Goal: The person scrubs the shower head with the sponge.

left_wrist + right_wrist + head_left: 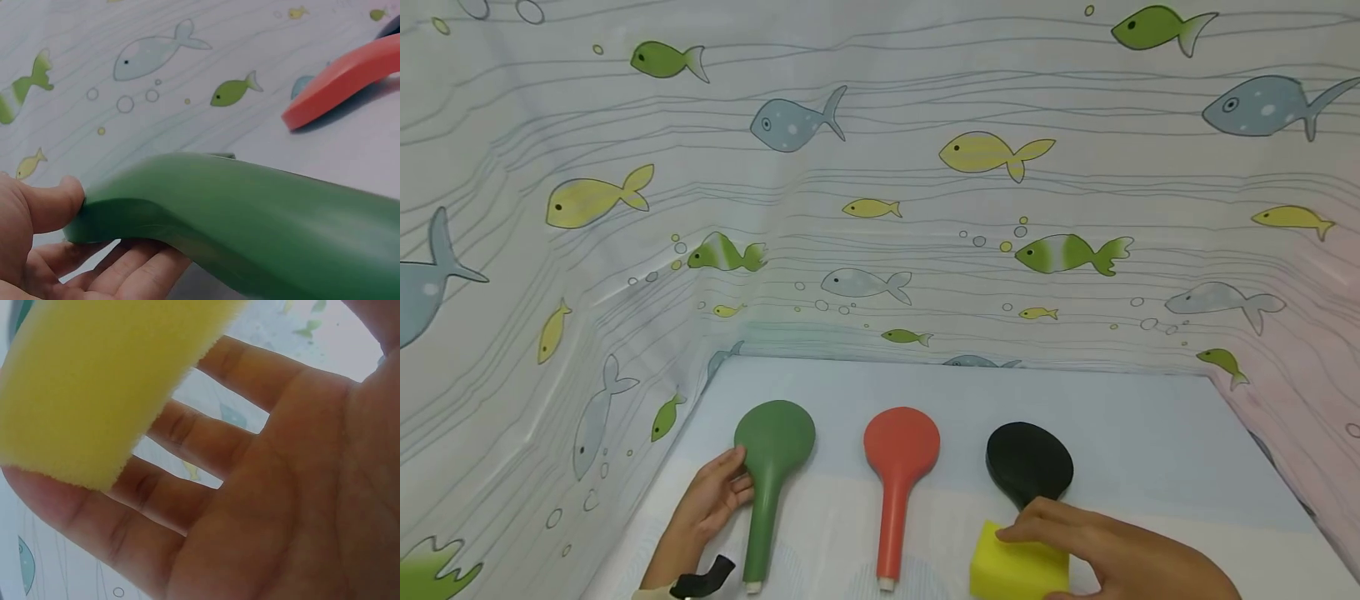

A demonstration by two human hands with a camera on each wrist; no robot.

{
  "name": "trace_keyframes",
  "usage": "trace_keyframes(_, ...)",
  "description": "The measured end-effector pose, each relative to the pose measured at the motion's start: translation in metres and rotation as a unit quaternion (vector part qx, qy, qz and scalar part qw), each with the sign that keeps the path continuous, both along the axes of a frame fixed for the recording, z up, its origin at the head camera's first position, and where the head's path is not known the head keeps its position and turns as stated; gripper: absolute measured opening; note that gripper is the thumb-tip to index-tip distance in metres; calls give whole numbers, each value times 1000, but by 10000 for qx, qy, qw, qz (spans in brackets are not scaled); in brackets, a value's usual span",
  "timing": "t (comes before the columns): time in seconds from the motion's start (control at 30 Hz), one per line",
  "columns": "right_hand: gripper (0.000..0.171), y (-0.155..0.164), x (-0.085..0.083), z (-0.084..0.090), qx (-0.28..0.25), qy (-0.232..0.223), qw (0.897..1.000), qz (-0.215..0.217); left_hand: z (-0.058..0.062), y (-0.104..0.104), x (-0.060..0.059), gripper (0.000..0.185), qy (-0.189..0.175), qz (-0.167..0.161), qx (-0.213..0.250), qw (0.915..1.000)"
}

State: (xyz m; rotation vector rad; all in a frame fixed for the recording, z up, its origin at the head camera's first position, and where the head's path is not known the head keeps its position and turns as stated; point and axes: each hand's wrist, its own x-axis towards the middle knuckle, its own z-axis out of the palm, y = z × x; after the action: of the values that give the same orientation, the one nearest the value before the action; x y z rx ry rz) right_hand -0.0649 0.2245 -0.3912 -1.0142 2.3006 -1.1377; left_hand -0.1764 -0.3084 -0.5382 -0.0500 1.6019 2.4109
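Three hand-shower heads lie side by side on the pale blue table [1150, 450]: a green one [772, 467], a red one [898, 475] and a black one [1028, 462]. My left hand [733, 479] holds the green shower head [250, 219] at its neck, thumb [50, 203] on the upper edge and fingers [131, 269] beneath. A yellow sponge [1017, 569] sits at the front, over the black head's handle. On the sponge's top my right hand [1030, 533] rests. In the right wrist view its fingers [187, 431] are straight and spread, the sponge [94, 381] against their tips.
A white curtain printed with fish [880, 208] walls the table on the left, back and right. The red head [344, 81] lies just right of the green one. A dark strap [703, 579] is on my left wrist.
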Motion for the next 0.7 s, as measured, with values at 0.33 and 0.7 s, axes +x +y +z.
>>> trace_keyframes(0.33, 51, 3, -4, -3, 128, 790, 9965, 222, -8, -4, -5, 19, -400, 56, -372, 9985)
trace_keyframes(0.7, 60, 5, -6, -5, 67, 831, 9960, 331, -5, -6, -20, 40, -832, 763, -1502, 9822)
